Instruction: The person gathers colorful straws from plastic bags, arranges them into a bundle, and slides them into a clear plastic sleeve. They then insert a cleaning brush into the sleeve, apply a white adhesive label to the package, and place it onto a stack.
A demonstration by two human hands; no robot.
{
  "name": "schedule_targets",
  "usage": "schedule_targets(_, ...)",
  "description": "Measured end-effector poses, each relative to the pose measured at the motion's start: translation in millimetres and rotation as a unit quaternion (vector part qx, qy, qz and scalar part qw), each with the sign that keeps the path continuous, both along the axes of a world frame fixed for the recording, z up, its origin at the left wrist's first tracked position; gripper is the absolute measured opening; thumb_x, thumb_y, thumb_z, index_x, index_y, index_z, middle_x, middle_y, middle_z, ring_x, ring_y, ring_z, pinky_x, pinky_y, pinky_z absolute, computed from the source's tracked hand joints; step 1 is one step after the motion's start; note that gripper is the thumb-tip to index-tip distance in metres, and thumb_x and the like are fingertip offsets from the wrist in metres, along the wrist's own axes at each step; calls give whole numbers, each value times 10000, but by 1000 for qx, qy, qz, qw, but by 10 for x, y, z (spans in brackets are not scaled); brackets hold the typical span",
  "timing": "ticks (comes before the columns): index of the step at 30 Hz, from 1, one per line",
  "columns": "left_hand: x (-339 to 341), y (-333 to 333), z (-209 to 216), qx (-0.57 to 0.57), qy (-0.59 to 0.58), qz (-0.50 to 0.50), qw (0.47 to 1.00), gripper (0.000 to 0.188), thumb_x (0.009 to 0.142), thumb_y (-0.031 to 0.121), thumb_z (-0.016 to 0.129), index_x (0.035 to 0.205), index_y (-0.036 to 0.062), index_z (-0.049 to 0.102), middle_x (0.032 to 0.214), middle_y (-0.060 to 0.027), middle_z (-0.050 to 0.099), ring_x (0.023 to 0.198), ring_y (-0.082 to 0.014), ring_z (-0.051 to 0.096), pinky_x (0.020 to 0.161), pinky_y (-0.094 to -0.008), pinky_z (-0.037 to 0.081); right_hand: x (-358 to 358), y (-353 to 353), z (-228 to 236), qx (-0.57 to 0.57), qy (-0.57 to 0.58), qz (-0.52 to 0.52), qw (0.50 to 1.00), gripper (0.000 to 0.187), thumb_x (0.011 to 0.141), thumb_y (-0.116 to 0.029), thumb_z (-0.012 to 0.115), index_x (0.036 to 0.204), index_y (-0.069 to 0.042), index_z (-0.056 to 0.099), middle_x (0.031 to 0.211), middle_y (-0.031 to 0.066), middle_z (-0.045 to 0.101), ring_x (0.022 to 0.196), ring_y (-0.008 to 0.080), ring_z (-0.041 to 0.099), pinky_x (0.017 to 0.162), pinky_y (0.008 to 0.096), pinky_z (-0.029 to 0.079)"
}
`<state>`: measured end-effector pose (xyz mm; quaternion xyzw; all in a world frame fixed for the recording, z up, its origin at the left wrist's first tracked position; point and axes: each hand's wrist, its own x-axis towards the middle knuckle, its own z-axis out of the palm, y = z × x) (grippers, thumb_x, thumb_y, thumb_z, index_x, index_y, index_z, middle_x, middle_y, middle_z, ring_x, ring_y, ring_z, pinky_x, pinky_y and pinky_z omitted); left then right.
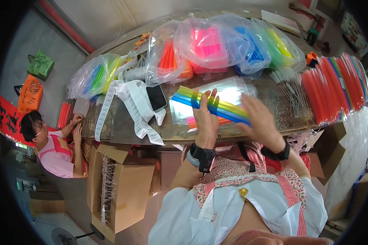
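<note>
A bundle of slim yellow and blue plastic tubes (pixel 229 110) lies slantwise across my left hand (pixel 206 118), whose fingers and thumb close round it. My right hand (pixel 263 118), a little blurred, is at the right end of the bundle with its fingers stretched out; whether the palm touches the tube ends I cannot tell. Under the hands is a stack of clear plastic sleeves (pixel 184 109), with some orange-red tubes (pixel 192 121) partly hidden by my left hand. A black phone (pixel 156 98) rests left of them on strips of white printed labels (pixel 137 108).
Clear bags of orange (pixel 169 57), pink (pixel 206 45), blue (pixel 255 53) and yellow-green tubes (pixel 280 45) line the table's back. Thin wires (pixel 292 83) and packed red bundles (pixel 327 90) lie right. A cardboard box (pixel 129 196) stands below the table; another person (pixel 57 151) sits left.
</note>
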<state>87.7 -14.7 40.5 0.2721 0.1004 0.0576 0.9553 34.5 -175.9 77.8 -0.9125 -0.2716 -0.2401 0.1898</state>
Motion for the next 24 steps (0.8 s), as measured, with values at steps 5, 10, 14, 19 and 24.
schedule_targets(5, -42, -174, -65, 22, -40, -41, 998, 509, 962, 179, 542, 1404, 76, 310, 1196, -130, 511, 1155, -264, 533, 968, -415, 433, 269, 161, -269, -90, 108, -106, 984, 485, 792, -55, 536, 1272, -26, 470, 1095, 148, 589, 1008, 291, 591, 856, 366, 476)
schedule_targets(10, 50, 143, -24, 166, 18, -28, 986, 567, 991, 355, 464, 1444, 68, 280, 1341, -146, 446, 1278, -238, 427, 1046, -403, 351, 312, -302, -356, -131, 80, -119, 981, 481, 783, -32, 506, 1264, -32, 477, 1100, 135, 595, 993, 290, 597, 858, 362, 477)
schedule_targets(14, 103, 303, -234, 299, -60, -78, 949, 584, 992, 444, 406, 1420, 52, 348, 1417, -108, 410, 1334, -191, 350, 1089, -395, 272, 228, -471, -496, -123, 73, -59, 988, 484, 787, -31, 505, 1271, -35, 472, 1099, 134, 596, 1000, 295, 593, 855, 371, 479)
schedule_targets(19, 79, 557, -684, 774, -127, -39, 619, 612, 957, 435, 460, 1426, 57, 349, 1480, -138, 324, 1389, -265, 265, 1114, -439, 217, 290, -1269, -546, -159, 9, -114, 981, 451, 778, -31, 513, 1228, -7, 490, 1050, 142, 579, 962, 297, 584, 830, 375, 481)
schedule_targets(24, 74, 741, -896, 908, -179, -50, 377, 625, 928, 425, 496, 1428, 75, 357, 1507, -148, 285, 1407, -316, 228, 1126, -470, 184, 294, -2031, -492, -304, -5, -90, 948, 419, 768, -43, 529, 1183, 10, 500, 1018, 118, 557, 955, 274, 564, 823, 349, 476)
